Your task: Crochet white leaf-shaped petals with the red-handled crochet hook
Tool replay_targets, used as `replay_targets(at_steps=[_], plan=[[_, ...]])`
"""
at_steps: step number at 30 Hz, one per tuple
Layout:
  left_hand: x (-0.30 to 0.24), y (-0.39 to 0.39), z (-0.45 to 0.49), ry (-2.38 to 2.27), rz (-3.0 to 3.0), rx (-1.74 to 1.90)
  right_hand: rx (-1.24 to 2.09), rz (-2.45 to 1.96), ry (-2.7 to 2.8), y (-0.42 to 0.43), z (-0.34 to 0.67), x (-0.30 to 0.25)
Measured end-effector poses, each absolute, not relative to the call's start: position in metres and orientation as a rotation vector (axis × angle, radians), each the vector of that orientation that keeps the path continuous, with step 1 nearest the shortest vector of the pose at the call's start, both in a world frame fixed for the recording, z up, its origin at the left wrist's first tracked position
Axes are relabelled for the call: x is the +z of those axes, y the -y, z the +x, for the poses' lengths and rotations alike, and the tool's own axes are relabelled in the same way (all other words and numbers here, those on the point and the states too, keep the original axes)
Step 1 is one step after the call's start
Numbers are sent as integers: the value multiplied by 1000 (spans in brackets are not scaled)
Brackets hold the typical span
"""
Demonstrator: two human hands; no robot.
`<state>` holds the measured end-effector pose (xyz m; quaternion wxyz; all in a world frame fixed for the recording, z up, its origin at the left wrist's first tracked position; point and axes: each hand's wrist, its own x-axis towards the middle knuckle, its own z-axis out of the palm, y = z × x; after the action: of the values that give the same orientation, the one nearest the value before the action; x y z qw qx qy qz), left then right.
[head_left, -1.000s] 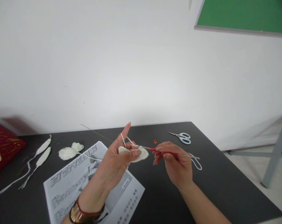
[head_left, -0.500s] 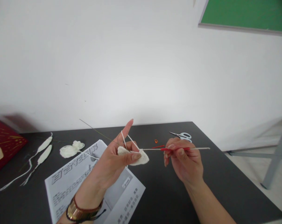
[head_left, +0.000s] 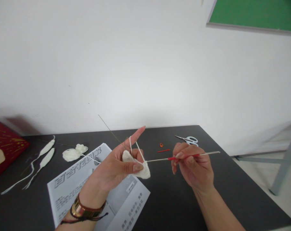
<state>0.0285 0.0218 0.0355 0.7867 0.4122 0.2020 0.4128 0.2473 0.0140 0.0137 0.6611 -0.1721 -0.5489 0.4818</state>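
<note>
My left hand (head_left: 116,168) pinches a small white crocheted piece (head_left: 138,166) between thumb and fingers, with white yarn (head_left: 133,147) looped over the raised index finger. A thin wire sticks up behind that hand. My right hand (head_left: 196,168) grips a crochet hook (head_left: 184,157) with a red handle section; its tip touches the crocheted piece. Both hands hover above a black table (head_left: 208,199).
A printed instruction sheet (head_left: 70,189) lies under my left forearm. Behind it sit a white yarn clump (head_left: 74,153) and two white crocheted petals (head_left: 45,153) with tails. Scissors (head_left: 189,140), an orange stitch marker (head_left: 161,145) and a red pin lie at the back right. A red box (head_left: 3,150) stands far left.
My right hand has pulled the hook to the right and turned it level. My left hand has tilted, index finger leaning further right, yarn drawn taut.
</note>
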Motion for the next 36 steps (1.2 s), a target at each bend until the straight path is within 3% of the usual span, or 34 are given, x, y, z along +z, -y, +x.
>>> replay_targets(at_steps=[13, 36], plan=[[34, -27, 20, -488, 920, 755, 936, -452, 1459, -11, 258, 19], [25, -28, 19, -413, 1009, 624, 1289, -344, 1211, -14, 247, 17]])
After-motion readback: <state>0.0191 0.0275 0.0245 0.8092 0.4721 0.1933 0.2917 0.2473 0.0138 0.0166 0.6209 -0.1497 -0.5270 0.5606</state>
